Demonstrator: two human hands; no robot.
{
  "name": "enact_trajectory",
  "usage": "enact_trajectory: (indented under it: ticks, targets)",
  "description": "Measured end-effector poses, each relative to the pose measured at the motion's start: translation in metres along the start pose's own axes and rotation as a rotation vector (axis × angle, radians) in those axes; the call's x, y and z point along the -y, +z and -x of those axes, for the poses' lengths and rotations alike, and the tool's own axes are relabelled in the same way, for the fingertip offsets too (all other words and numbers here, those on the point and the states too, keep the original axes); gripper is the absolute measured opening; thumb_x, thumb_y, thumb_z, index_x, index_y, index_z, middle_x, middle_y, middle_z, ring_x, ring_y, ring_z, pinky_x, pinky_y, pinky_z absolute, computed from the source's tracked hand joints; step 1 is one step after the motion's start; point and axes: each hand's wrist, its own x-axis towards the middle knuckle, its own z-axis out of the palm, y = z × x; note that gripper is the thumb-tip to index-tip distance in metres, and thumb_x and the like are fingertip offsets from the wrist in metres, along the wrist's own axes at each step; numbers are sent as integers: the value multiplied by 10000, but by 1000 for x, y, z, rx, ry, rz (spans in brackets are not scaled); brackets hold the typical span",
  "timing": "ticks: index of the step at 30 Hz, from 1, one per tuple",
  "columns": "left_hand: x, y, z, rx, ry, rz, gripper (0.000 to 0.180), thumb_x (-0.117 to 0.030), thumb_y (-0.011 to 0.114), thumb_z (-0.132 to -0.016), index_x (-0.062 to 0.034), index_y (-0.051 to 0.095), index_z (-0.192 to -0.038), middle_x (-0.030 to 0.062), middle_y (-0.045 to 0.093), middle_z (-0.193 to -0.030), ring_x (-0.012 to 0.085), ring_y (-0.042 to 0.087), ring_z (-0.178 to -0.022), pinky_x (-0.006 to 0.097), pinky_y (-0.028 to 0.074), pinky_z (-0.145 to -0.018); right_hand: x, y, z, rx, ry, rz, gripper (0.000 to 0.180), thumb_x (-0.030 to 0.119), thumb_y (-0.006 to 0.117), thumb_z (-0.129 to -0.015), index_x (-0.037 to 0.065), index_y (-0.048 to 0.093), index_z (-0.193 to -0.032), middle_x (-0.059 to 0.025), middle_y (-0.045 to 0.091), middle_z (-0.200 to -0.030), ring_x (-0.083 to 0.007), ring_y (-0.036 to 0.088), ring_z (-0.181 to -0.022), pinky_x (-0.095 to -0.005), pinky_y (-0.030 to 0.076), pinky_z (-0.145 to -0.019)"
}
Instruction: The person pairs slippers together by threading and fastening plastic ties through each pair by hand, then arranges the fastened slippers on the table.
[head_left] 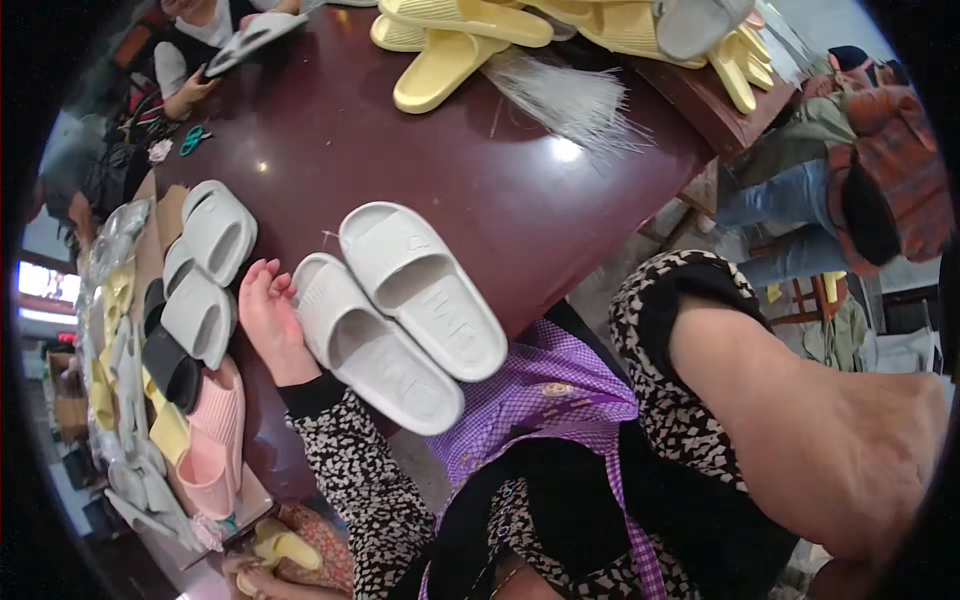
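A pair of light grey slippers lies side by side at the table's front edge, the left slipper (385,365) partly over the right slipper's (430,290) side. A thin white strand stands up near their toe ends. My left hand (272,320) rests palm up beside the left slipper's strap, its fingers loosely curled with nothing seen in them. Close to the camera at the far right is my raised right hand (870,430). Its fingers are cut off or hidden, so I cannot tell what they do.
Grey slippers (215,235), a black slipper (172,365) and pink slippers (215,440) line the dark red table's (330,130) left side. Yellow slippers (445,70) and a bundle of clear strands (570,100) lie at the back. Teal scissors (195,140) lie near a person holding a slipper.
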Motion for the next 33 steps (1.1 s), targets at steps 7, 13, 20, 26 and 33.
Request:
enact_trajectory:
  ticks: [7,13,20,26,33]
  targets:
    - [4,19,4,-33,17,0,210,-94,567,-855,-11,554,-1047,102,628,-927,178,585,-706,287,470,-629,-27,14,11,-2,-117,-106,97,5,610,-741,-32,628,-652,-111,541,-572,-237,528,-554,-496,445,-918]
    - [-2,22,10,-43,6,77,187,-84,562,-860,-5,559,-1030,98,626,-904,163,585,-690,263,469,-610,-30,-2,7,115,-98,-261,182,129,529,-851,-1,613,-753,-110,558,-632,-232,527,-591,-507,458,-823]
    - [-4,0,10,-85,26,85,193,-88,568,-857,-6,559,-1031,89,623,-903,147,572,-690,252,469,-624,-59,28,126,-187,1180,-15,239,252,600,-876,18,635,-841,-129,645,-837,-298,614,-748,-427,476,-706]
    - [-3,11,9,-124,22,30,203,-87,580,-847,-6,561,-1032,78,622,-906,139,568,-719,245,458,-664,-101,70,185,-88,1569,748,267,259,590,-839,-4,599,-801,-182,636,-792,-355,616,-744,-413,488,-656]
    - [1,13,8,-77,13,44,215,-98,565,-851,-2,560,-1043,82,615,-916,139,559,-737,242,449,-675,-143,72,176,-24,1679,925,316,298,586,-832,-10,542,-771,-213,620,-753,-367,621,-722,-436,483,-628]
